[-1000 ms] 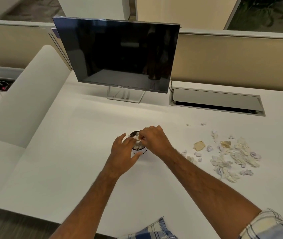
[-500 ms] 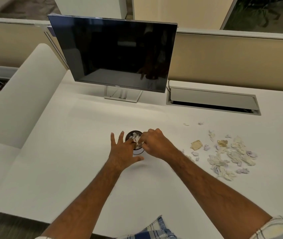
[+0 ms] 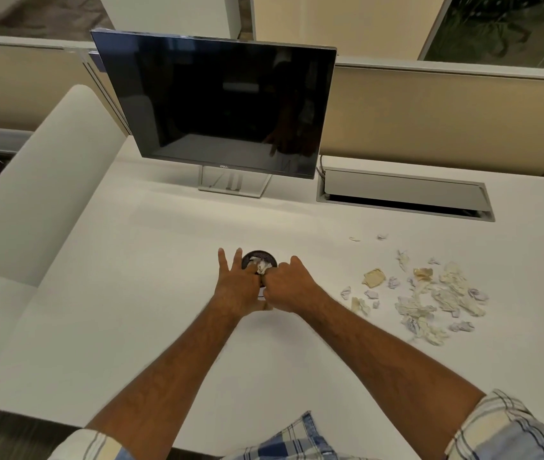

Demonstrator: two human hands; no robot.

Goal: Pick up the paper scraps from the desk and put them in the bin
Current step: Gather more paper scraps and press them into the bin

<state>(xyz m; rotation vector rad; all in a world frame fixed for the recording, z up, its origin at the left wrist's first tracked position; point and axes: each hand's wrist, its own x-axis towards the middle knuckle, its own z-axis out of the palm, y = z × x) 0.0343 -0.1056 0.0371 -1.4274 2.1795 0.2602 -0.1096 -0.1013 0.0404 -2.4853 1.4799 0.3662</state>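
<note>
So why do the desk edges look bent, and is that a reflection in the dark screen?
Head view: the wide-angle lens bows the desk and the partition tops outward. The switched-off monitor mirrors the desk surface and a faint dark figure. Lighting is soft and warm, with weak shadows under the arms. The checked sleeve at the bottom edge is smeared; the paper scraps stay fairly sharp.

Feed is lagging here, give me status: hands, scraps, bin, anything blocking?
Left hand open, fingers spread beside the bin. Right hand curled at the rim, grip unclear. Crumpled paper inside. Scrap pile waiting at right. Nothing blocking.
</note>
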